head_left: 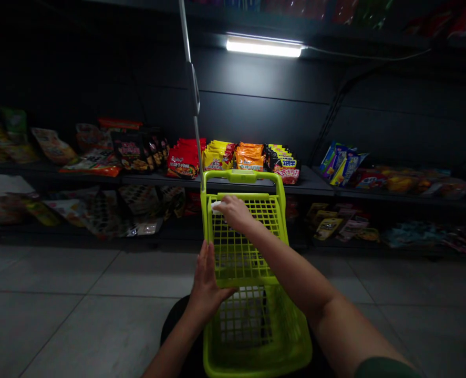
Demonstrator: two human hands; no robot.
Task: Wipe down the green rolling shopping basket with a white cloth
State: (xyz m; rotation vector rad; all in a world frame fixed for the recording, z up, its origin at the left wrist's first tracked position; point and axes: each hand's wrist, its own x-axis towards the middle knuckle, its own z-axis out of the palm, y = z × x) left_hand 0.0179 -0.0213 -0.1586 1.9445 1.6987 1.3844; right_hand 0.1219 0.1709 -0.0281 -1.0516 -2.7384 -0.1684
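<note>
At far left, the lower of 2 visible stocked shelf tiers carries a jumble of printed snack bags, too many and too dim to count exactly, and the upper tier holds more bags. A thin metal pole rises from the 1 lime-green plastic shopping basket, which stands in front of the shelves on grey floor tiles. The person's left hand is open, with its 5 fingers slightly spread and pointing up, against the basket's near mesh edge. The right hand reaches over the mesh, its fingers pinching 1 small white piece at the basket's upper left side. Behind the basket sit 4 stacks of noodle packets: red, yellow, orange and black-and-yellow. Further right are blue snack packets. Overhead, 1 strip light glows.
</note>
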